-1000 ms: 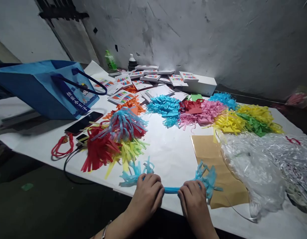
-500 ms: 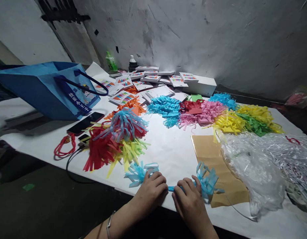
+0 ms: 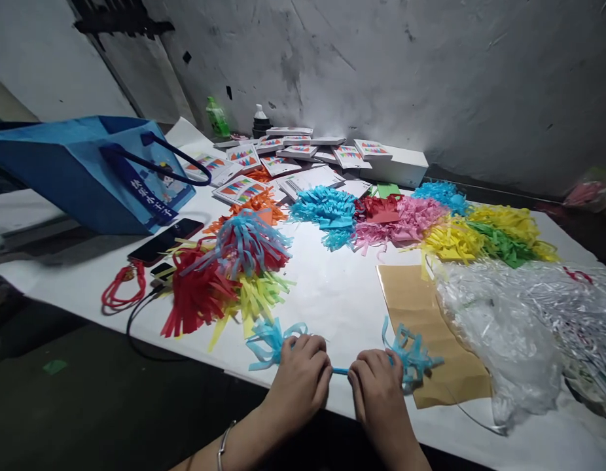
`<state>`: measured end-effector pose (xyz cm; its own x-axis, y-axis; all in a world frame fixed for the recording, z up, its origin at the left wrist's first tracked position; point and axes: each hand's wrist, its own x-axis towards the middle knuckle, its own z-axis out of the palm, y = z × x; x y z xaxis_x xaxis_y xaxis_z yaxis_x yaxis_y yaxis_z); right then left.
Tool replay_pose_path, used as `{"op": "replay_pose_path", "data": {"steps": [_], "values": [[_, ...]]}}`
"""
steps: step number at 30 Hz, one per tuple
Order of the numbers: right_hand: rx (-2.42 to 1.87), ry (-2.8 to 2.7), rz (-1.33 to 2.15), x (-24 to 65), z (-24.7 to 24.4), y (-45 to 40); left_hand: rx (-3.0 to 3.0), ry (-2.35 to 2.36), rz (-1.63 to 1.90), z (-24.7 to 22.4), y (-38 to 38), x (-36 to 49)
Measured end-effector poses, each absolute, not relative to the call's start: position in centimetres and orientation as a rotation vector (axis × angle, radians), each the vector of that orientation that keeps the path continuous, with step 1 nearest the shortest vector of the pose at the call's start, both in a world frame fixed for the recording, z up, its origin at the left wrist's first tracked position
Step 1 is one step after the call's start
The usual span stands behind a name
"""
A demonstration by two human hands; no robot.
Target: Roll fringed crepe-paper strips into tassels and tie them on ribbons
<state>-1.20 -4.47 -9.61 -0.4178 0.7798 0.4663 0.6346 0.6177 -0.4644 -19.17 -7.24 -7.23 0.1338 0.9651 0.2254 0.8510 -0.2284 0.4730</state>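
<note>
The fingers of the left hand and right hand are pressed close together, curled over a blue tassel and gripping its narrow middle; the undersides of both grips are hidden. The tassel lies along the near edge of the counter, its loose fringe fanning out past each hand, the right end over a brown sheet. It looks like thin paper: light, limp, easily torn at the strips, probably firmer in the narrow core, which seems the place to hold. Toward the counter's left edge lies a red tassel; toward the right, clear plastic; near the far edge, white packets
</note>
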Motion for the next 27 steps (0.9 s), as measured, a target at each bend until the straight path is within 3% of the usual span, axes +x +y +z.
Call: {"op": "replay_pose_path", "data": {"steps": [6, 14, 27], "values": [[-1.199, -2.108, 0.279, -2.0, -9.4, -4.2, 2.214, 1.875, 0.602, -6.9, -6.5, -18.8], [-0.923, -2.321, 0.022, -1.5, -10.0, -4.3, 2.528, 1.652, 0.889, -8.9, -6.8, -19.5], [-0.604, -2.534, -0.269, -0.5, -8.8, -2.2, 2.082, 1.743, 0.684, -6.7, -6.3, -19.4]]}}
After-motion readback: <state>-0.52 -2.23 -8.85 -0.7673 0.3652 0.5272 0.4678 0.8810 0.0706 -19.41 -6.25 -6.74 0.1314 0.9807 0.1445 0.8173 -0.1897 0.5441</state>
